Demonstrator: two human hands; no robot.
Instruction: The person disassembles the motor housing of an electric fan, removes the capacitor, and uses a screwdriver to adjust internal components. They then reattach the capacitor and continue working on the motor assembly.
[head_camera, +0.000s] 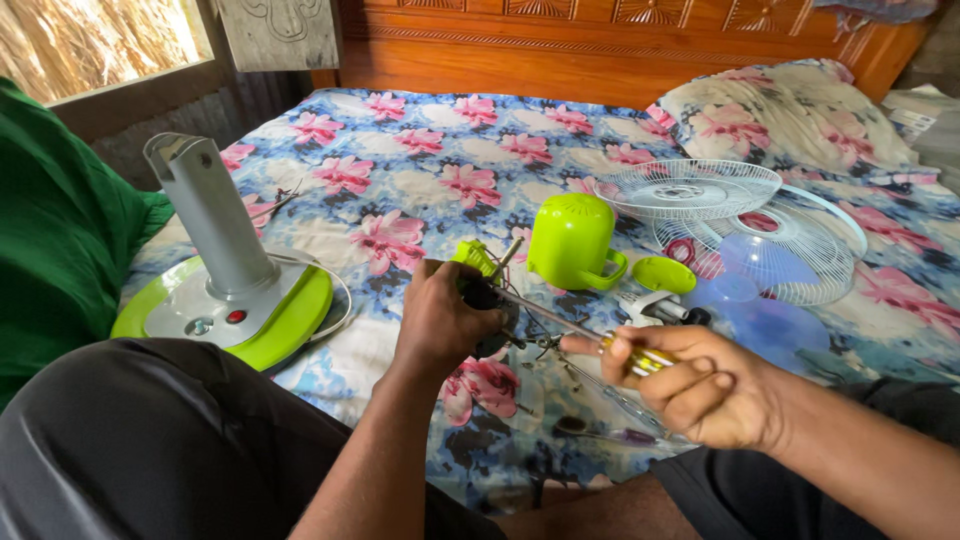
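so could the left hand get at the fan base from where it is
Probably yes, but not right away. The fan base lies open on the bed beside the left hand with nothing between them, though that hand is gripping the motor part and would have to let go first.

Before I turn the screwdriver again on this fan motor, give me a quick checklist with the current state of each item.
1. Left hand grips the motor part: ok.
2. Right hand closed on the screwdriver handle: ok.
3. Tip seated in a screw: cannot tell, hidden behind the left hand.
4. Loose screws lie scattered on the bedsheet, not in a tray: not ok.
5. Green housing, grilles and blade lie apart from the hands: ok.
6. Fan base upright near the bed's edge: ok.
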